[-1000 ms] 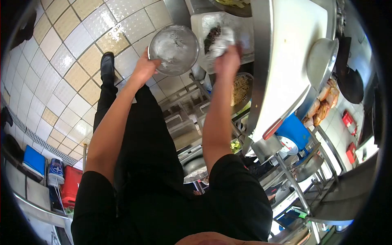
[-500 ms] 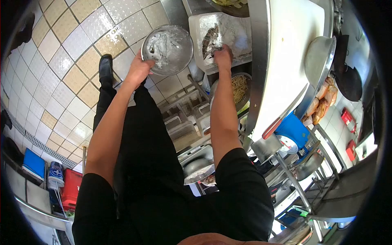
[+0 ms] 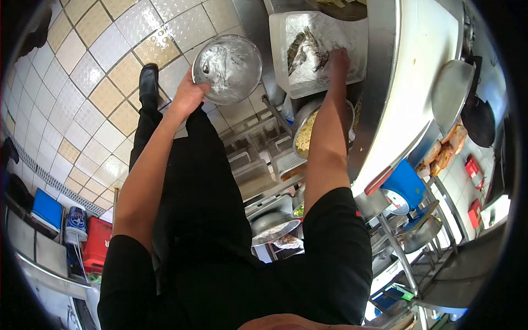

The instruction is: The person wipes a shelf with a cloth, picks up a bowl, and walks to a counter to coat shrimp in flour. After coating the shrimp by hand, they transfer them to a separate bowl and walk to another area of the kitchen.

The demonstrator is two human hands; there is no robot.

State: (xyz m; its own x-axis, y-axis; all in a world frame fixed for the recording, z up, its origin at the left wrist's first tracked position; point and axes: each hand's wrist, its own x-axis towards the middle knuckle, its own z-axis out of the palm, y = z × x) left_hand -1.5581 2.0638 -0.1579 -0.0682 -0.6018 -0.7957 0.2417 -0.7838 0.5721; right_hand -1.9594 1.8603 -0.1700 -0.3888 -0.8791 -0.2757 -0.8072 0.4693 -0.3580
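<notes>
My left hand (image 3: 191, 94) grips the near left rim of a round metal bowl (image 3: 246, 82), thumb over the edge, holding it above the floor. Inside the bowl lies a patch of white powder (image 3: 223, 63) with a small dark spot. My right hand (image 3: 339, 61) reaches down into a white plastic tub (image 3: 280, 52) of white powder (image 3: 328, 27), its fingers hidden at the powder. Left of those fingers, dark greyish pieces (image 3: 300, 47), partly dusted white, lie in the tub; their kind is unclear, and I cannot tell whether my right hand holds anything.
Below the tub stands a bowl of noodles (image 3: 306, 136). A long white board (image 3: 415, 66) on the right bears a red-handled knife (image 3: 379, 180) and a metal bowl (image 3: 452, 93). Beyond it are a blue scale (image 3: 404, 184) and browned meat pieces (image 3: 443, 151). Clear bins (image 3: 250, 179) sit below.
My right hand has shifted rightward in the tub, away from the dark pieces. My left hand keeps the bowl almost in place. The view has swung, so tub and board appear farther right.
</notes>
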